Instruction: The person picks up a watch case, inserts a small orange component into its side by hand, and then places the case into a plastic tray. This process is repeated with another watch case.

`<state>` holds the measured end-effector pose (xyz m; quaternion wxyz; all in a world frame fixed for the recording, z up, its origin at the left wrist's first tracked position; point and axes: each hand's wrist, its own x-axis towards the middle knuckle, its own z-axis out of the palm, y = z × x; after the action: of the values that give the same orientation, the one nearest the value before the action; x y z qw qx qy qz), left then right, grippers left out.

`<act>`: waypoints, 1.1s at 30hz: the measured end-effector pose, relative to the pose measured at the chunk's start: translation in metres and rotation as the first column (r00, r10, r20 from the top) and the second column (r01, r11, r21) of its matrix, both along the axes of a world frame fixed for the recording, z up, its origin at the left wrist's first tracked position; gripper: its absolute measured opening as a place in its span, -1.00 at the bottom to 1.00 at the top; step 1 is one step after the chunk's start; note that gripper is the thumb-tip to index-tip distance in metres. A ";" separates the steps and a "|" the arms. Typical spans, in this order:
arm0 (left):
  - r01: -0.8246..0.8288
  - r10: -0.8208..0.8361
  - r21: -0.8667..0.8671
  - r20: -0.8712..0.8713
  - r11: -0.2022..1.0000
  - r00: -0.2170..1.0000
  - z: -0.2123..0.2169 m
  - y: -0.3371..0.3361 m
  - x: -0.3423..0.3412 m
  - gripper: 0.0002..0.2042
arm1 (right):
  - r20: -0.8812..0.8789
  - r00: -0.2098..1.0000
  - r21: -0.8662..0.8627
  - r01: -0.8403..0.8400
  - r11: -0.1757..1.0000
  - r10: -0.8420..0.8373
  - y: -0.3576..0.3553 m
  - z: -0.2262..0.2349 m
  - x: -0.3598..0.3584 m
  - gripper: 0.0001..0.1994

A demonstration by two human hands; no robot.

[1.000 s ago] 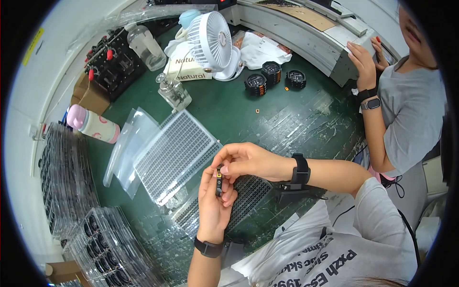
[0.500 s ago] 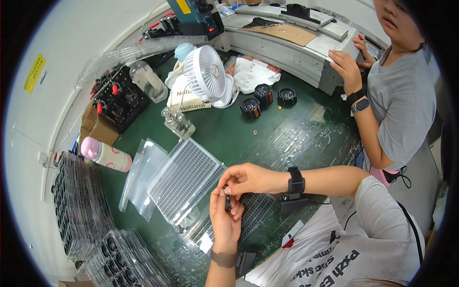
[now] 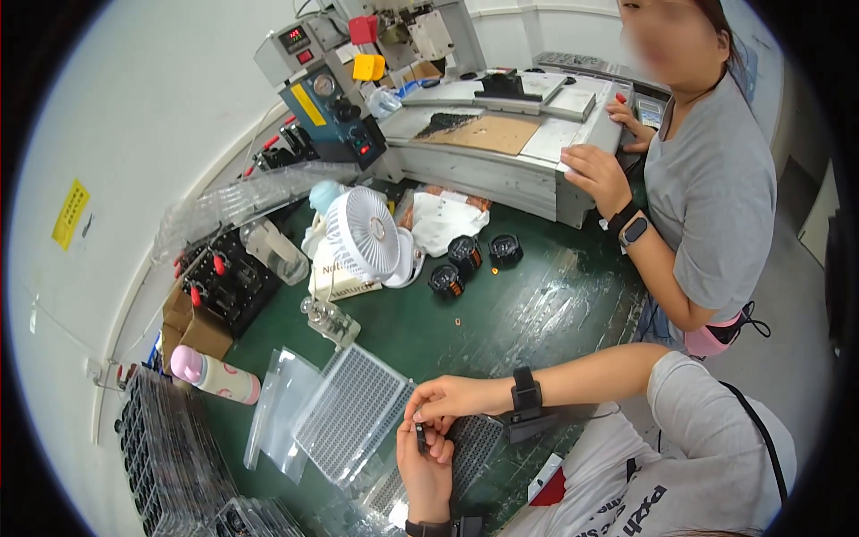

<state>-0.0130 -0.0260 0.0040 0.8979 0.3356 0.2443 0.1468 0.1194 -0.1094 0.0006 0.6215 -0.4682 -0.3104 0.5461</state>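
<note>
My left hand rises from the lower edge and pinches a small dark part between its fingertips. My right hand, with a black wrist device behind it, reaches in from the right and touches the same part from above. Both hands hover over a dark gridded tray on the green table. To the left of them a clear gridded tray lies beside a plastic bag.
A white desk fan, three black spools, a pink bottle and stacked trays sit around the green table. A grey machine stands at the back. Another person in grey stands at right, hands on it.
The camera has tilted up, so the hands sit lower in view and the machine and the other person show more. Both hands stay together on the small part.
</note>
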 end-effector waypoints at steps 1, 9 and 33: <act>0.011 -0.011 -0.002 0.006 1.000 1.000 -0.002 0.001 0.000 -0.83 | -0.006 1.000 -0.014 -0.004 1.000 0.004 0.000 -0.004 0.001 -0.76; 0.050 -0.046 -0.068 0.065 0.996 0.997 -0.010 0.006 -0.001 -0.85 | -0.042 0.999 -0.038 -0.014 0.999 0.013 0.000 -0.009 0.003 -0.75; 0.046 -0.044 -0.071 0.031 0.996 0.999 -0.015 0.009 -0.001 -0.82 | -0.024 0.999 -0.037 -0.027 0.999 0.026 0.001 -0.010 0.005 -0.74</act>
<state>-0.0140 -0.0175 -0.0105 0.9158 0.3065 0.2286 0.1228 0.1241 -0.1082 -0.0093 0.6090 -0.4691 -0.2990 0.5654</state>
